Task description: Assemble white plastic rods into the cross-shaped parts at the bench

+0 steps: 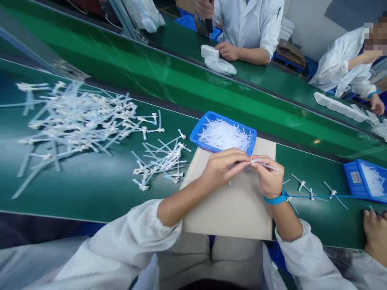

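My left hand (223, 167) and my right hand (268, 176) meet over a beige board (232, 209) at the table's near edge. Both pinch a thin clear plastic tube piece with a white fitting (266, 164) between the fingertips; its end sticks out to the right. My right wrist wears a blue strap (275, 199) with a blue cord running right. Just behind my hands stands a blue tray (199, 127) filled with small white plastic pieces.
A small heap of tube assemblies (160, 163) lies left of the board, a large heap (78, 121) farther left. A few loose ones (311, 189) lie right. Another blue tray (352, 177) and a neighbour's hand (375, 229) are at right. Two white-coated people work across the green belt (169, 76).
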